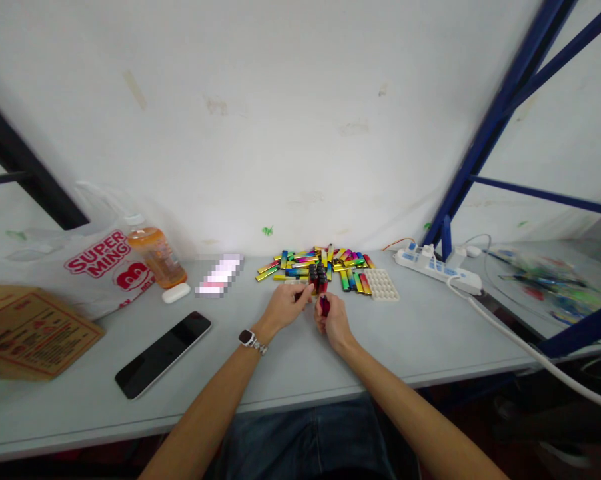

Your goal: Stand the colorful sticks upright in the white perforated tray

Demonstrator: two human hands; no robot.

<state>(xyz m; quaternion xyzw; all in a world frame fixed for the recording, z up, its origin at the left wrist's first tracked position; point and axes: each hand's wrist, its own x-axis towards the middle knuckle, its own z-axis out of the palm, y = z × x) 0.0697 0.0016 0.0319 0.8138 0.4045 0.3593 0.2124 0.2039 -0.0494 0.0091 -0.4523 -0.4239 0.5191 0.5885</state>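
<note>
My right hand (333,323) is closed around a small shiny red-purple tube (325,305), held upright just above the table. Close by on its left, my left hand (286,305) has thumb and forefinger pinched together, their tips at a cluster of black-topped tubes (317,272). What that pinch holds, if anything, is too small to make out. Behind both hands lies a loose heap of shiny rainbow-coloured flat tubes (300,261). Several more tubes (355,282) lie side by side to the right, against a pale tray with rows of round cells (383,285).
On the left are a phone (163,355), a white earbud case (176,293), an orange drink bottle (156,253), a plastic bag (100,267) and a cardboard box (35,333). A power strip (438,268) with a white cable (525,347) and a blue metal frame (480,140) stand right.
</note>
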